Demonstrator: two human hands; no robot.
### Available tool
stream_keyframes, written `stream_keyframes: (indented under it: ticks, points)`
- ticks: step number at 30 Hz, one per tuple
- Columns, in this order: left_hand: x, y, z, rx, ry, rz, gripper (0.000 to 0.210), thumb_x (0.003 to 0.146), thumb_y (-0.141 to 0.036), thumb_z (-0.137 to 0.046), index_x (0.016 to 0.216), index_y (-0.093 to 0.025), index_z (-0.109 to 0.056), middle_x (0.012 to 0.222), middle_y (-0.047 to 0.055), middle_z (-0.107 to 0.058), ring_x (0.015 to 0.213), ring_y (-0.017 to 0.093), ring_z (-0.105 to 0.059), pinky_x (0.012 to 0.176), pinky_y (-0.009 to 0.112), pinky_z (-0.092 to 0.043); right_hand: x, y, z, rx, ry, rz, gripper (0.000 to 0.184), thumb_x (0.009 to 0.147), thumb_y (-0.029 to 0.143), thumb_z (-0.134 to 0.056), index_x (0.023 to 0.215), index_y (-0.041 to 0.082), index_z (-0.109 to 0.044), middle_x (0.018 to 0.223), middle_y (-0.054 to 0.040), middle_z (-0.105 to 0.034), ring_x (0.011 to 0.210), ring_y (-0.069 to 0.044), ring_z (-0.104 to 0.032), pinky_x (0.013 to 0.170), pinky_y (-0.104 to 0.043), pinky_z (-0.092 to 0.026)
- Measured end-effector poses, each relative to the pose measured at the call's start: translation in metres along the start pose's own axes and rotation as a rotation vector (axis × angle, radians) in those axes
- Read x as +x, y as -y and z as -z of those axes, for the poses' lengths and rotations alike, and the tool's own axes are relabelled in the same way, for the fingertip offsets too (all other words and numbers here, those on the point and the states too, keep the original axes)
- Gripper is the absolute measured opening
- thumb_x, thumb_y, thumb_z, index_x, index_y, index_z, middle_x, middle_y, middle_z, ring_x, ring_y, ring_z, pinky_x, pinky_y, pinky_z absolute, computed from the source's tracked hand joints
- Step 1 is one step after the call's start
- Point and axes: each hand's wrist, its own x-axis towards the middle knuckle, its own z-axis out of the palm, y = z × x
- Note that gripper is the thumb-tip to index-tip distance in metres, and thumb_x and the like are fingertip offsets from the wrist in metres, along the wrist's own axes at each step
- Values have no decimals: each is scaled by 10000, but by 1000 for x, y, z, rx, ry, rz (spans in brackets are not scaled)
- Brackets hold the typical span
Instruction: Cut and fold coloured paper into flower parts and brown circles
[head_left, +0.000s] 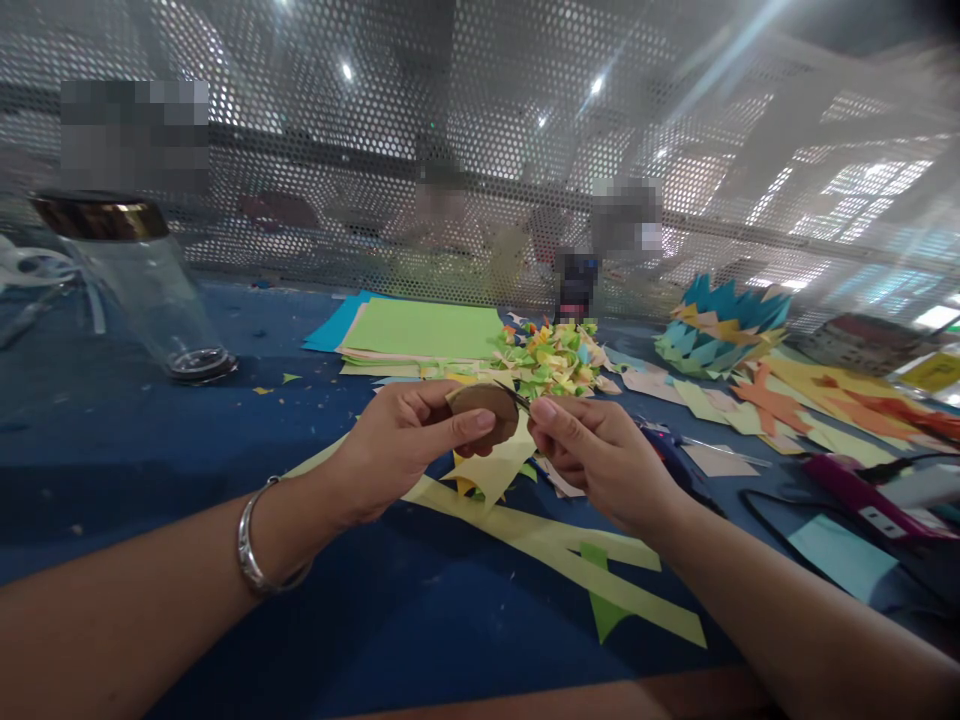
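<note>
My left hand (pixel 394 450), with a silver bangle at the wrist, pinches a round brown cardboard disc (pixel 504 408) between thumb and fingers. Pale yellow paper (pixel 499 472) hangs just below the disc; whether it is held with it I cannot tell. Closed around the handles of small scissors, my right hand (pixel 600 455) keeps their dark blades (pixel 513 393) at the disc's upper right edge. The handles are hidden in the fingers. Under both hands, long pale yellow strips (pixel 577 565) and a green scrap (pixel 600 600) lie on the blue table (pixel 360 620).
A glass jar (pixel 146 290) stands at left. Behind the hands are stacked coloured sheets (pixel 420 330) and a heap of paper bits (pixel 562 360). At right are a folded paper crown (pixel 720 330), a purple power strip (pixel 862 500) and cables. A perforated screen (pixel 487 120) rises behind.
</note>
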Motion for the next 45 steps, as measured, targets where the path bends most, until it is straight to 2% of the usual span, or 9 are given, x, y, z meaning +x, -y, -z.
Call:
stream_keyframes:
  ticks: [18, 31, 38, 45]
  points:
    - [0, -4, -2, -35, -8, 2, 190, 867, -327, -688, 950, -166, -746, 787, 26, -671, 713, 123, -552, 669, 246, -450, 0, -2, 0, 69, 12, -17, 446, 921, 541, -592, 667, 187, -496, 487, 105, -246, 390, -33, -177, 359, -195, -133]
    - [0, -1, -1, 43, -14, 11, 214, 861, -355, -689, 985, -196, -760, 842, 50, -727, 753, 146, -618, 694, 262, -497, 1, -1, 1, -9, 12, 3, 449, 927, 543, -578, 658, 199, -476, 488, 102, -242, 396, -48, -192, 363, -211, -144]
    - [0, -2, -1, 2, -26, -4, 170, 847, -331, -711, 932, -194, -764, 796, 23, -699, 706, 116, -572, 648, 226, -467, 0, 1, 2, -96, -1, 33, 468, 930, 556, -564, 649, 196, -461, 496, 100, -239, 406, -46, -193, 375, -208, -157]
    - [2, -4, -1, -40, -32, -6, 157, 818, -306, -737, 920, -193, -775, 811, 26, -713, 674, 119, -557, 629, 239, -470, 1, 2, 4, -159, -6, 56, 471, 934, 561, -550, 645, 200, -460, 502, 93, -256, 407, -52, -198, 383, -227, -153]
